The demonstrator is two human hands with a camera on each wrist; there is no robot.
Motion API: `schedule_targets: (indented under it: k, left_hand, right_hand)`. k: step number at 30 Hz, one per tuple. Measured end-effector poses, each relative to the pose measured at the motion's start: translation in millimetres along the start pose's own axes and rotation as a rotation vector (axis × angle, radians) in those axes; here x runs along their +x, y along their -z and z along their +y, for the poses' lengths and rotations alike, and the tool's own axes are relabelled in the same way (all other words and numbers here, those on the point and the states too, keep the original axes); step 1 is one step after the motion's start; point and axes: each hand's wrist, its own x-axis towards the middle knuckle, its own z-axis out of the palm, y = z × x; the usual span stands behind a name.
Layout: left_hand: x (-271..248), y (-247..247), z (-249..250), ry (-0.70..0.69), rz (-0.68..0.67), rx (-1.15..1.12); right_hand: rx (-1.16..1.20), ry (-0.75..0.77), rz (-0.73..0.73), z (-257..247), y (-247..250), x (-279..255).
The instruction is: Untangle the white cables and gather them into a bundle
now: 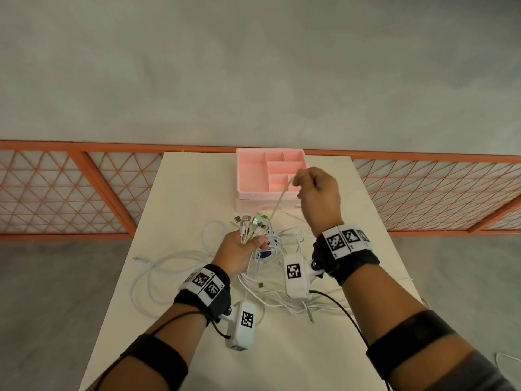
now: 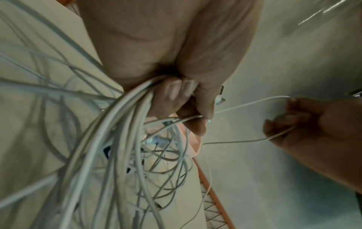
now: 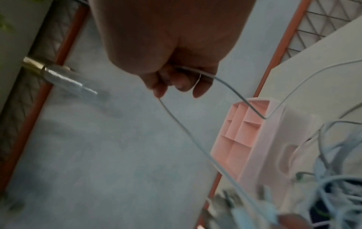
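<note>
A tangle of white cables [image 1: 270, 266] lies on the pale table [image 1: 180, 193]. My left hand [image 1: 239, 249] grips a bunch of cable ends, their plugs [image 1: 249, 221] fanning out above the fist; the left wrist view shows my fingers [image 2: 176, 96] curled round the strands [image 2: 109, 139]. My right hand [image 1: 313, 187] is raised over the pink tray and pinches one thin white cable [image 1: 279, 201] that runs taut down to the bunch. In the right wrist view this cable [image 3: 188, 131] passes through my fingertips [image 3: 182, 83].
A pink compartment tray [image 1: 251, 176] stands at the table's far edge, behind the cables. An orange mesh fence [image 1: 70, 190] runs behind the table. One cable end [image 1: 138, 259] trails toward the table's left edge. Grey floor lies on both sides.
</note>
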Motion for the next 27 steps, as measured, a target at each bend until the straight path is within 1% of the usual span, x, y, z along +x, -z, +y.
schedule_targets:
  k: [2, 4, 7, 10, 13, 15, 16, 17, 19, 20, 21, 23, 24, 25, 27]
  left_hand:
    - [-2.3, 2.3, -6.3, 0.017, 0.003, 0.062]
    - [-6.0, 6.0, -11.5, 0.018, 0.018, 0.108]
    - [-5.5, 9.3, -18.3, 0.011, 0.063, 0.109]
    - [-2.9, 9.7, -18.0, 0.008, 0.095, 0.063]
    - [-3.7, 7.9, -12.4, 0.015, 0.101, -0.011]
    - [-3.3, 6.7, -10.6, 0.023, 0.102, -0.039]
    - [-3.4, 6.3, -10.6, 0.02, 0.1, -0.036]
    - [-3.9, 5.4, -10.1, 0.007, 0.097, -0.029]
    - [-4.1, 2.8, -8.8, -0.009, 0.074, -0.043]
    - [-4.9, 1.0, -6.6, -0.01, 0.058, -0.06]
    - [-5.9, -1.0, -3.5, -0.009, 0.043, -0.076]
    - [-6.5, -4.0, 3.6, -0.007, 0.024, -0.108]
    - [-5.7, -3.8, 6.9, -0.003, 0.024, -0.149]
    - [-4.0, -2.4, 8.8, 0.004, 0.031, -0.196]
    - [-2.4, 1.6, 9.4, 0.015, 0.037, -0.251]
  right_hand:
    - [0.125, -0.042, 0.163, -3.6, 6.6, 7.6]
    - [0.196, -0.077, 0.27, -2.5, 17.7, 15.9]
    - [0.124, -0.095, 0.303, 10.5, 30.4, 21.4]
    - [-0.008, -0.164, 0.249, 27.5, 35.4, 17.5]
    - [-0.096, -0.222, 0.165, 43.1, 35.7, 11.3]
    - [-0.206, -0.217, 0.082, 51.5, 32.6, 5.7]
    - [-0.305, -0.177, 0.037, 53.6, 29.4, 0.8]
    - [-0.411, -0.092, 0.011, 54.7, 26.0, -4.5]
    - [-0.583, 0.169, -0.049, 51.3, 19.0, -14.3]
    - [-0.648, 0.27, -0.142, 48.0, 14.8, -18.0]
    - [-0.703, 0.316, -0.273, 45.0, 9.5, -21.2]
    - [-0.794, 0.291, -0.518, 38.8, 0.0, -29.1]
    - [-0.77, 0.242, -0.589, 36.7, -2.1, -31.2]
    - [-0.685, 0.183, -0.624, 35.7, -3.0, -31.5]
    - [-0.515, 0.123, -0.616, 30.6, -2.2, -30.6]
